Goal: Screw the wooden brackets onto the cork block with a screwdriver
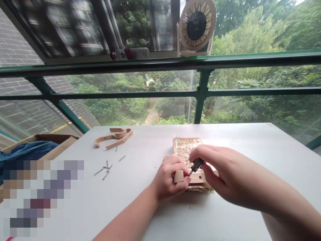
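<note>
Gripping a screwdriver [197, 164] in right hand [220, 165], left hand [166, 174] curled around a wooden piece [179, 176]

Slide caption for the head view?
Left hand grips a tan piece over a pitted block; right hand holds a screwdriver to it, screws scattered leftward.

A white rectangular table [140, 167] stands before a green metal railing [150, 64]; daylit leafy green trees [253, 36] and a grey brick wall [15, 40] show beyond.
</note>
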`<state>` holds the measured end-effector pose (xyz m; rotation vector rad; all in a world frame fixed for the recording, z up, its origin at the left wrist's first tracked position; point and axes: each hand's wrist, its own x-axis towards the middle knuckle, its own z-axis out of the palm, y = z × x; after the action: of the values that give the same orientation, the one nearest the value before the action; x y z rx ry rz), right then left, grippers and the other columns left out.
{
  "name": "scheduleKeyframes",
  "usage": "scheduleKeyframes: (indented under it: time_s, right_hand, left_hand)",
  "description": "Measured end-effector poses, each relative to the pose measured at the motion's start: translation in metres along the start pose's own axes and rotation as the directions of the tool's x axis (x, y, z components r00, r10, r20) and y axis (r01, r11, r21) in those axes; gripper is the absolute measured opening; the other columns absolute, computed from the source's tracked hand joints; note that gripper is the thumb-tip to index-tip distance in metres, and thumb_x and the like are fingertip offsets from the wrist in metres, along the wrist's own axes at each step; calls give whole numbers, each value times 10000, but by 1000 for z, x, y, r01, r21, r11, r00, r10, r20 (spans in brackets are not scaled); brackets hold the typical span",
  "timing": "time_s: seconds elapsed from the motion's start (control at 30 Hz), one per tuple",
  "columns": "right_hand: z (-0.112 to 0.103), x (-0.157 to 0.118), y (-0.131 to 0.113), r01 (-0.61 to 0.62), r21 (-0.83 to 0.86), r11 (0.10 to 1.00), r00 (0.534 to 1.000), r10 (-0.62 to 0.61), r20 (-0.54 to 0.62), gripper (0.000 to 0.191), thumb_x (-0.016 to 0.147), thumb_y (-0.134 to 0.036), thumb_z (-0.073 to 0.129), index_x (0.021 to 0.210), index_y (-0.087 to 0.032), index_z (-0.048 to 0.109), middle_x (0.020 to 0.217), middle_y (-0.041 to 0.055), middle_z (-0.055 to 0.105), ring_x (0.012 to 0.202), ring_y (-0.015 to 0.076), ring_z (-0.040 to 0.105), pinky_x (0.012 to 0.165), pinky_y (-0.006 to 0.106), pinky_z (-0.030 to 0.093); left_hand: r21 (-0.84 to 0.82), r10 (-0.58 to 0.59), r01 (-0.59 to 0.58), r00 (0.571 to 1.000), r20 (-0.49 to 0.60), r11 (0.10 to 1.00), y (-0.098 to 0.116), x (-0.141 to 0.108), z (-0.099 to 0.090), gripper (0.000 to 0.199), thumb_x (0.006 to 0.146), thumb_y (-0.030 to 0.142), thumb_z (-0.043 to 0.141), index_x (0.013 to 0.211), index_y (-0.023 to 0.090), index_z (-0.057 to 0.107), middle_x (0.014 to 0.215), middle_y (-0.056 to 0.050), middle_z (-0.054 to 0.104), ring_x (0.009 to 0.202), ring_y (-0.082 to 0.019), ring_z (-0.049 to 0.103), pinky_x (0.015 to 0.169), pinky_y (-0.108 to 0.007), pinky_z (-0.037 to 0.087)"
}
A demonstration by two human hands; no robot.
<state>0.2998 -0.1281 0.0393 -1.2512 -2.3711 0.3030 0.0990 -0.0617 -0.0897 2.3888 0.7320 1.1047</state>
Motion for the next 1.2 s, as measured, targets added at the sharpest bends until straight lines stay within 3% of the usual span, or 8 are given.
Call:
scheduleKeyframes:
  time_s: [0.13, 0.3, 0.53, 0.9, 1.07, 1.2]
  right_hand:
    - [-1, 0, 4, -5, 3, 1000, 1000, 5, -9, 253, 870, -87, 463, 1043, -231, 576, 874, 43, 674, 736, 171, 581, 645, 274, 381]
    - [-3, 2, 3, -76, -26, 997, 997, 77, 26, 184, 877, -124, 483, 991, -242, 567, 793, -9, 653, 679, 144, 538, 628, 267, 359]
    - [-3, 3, 3, -155, -37, 987, 988, 155, -5, 29, 882, -272, 571, 902, -254, 584, 715, -42, 630, 637, 129, 510, 577, 263, 306]
    - [0, 7, 3, -203, -1, 979, 978, 202, -55, 122, 875, -331, 574, 812, -237, 529, 708, -43, 625, 617, 124, 483, 561, 256, 314]
    - [-2, 4, 2, -192, -58, 980, 980, 189, -56, 115, 889, -343, 556, 854, -235, 533, 709, -36, 620, 625, 135, 499, 566, 263, 319]
    - [-4, 1, 4, -88, -51, 995, 994, 85, -65, 112, 876, -235, 550, 988, -241, 545, 833, -27, 650, 716, 137, 540, 638, 260, 367]
  left_hand:
    - [1, 19, -19, 1000, -2, 1000, 0, 1, -1, 23, 767, 203, 648, 764, 218, 631, 844, -32, 662, 865, -198, 596, 900, -400, 444]
    - [15, 25, -25, 1000, 10, 1000, 1, 1, -1, 29, 778, 189, 627, 773, 218, 630, 844, -29, 650, 858, -192, 591, 890, -398, 444]
    - [27, 14, -15, 1000, 19, 1000, 3, 3, -1, 43, 776, 176, 603, 762, 212, 624, 824, -34, 629, 845, -193, 576, 876, -403, 445]
    - [-13, 22, -21, 999, 48, 1000, -2, 2, -2, 19, 807, 236, 653, 813, 218, 649, 901, -37, 664, 895, -200, 594, 909, -399, 429]
    - [-16, -4, 5, 999, 43, 1000, 1, 3, -2, 27, 827, 220, 646, 803, 216, 656, 872, -30, 655, 886, -192, 594, 907, -393, 422]
    - [-38, -3, 4, 1000, 29, 999, 1, 2, -1, 28, 826, 218, 661, 804, 216, 646, 861, -21, 645, 881, -183, 590, 918, -386, 419]
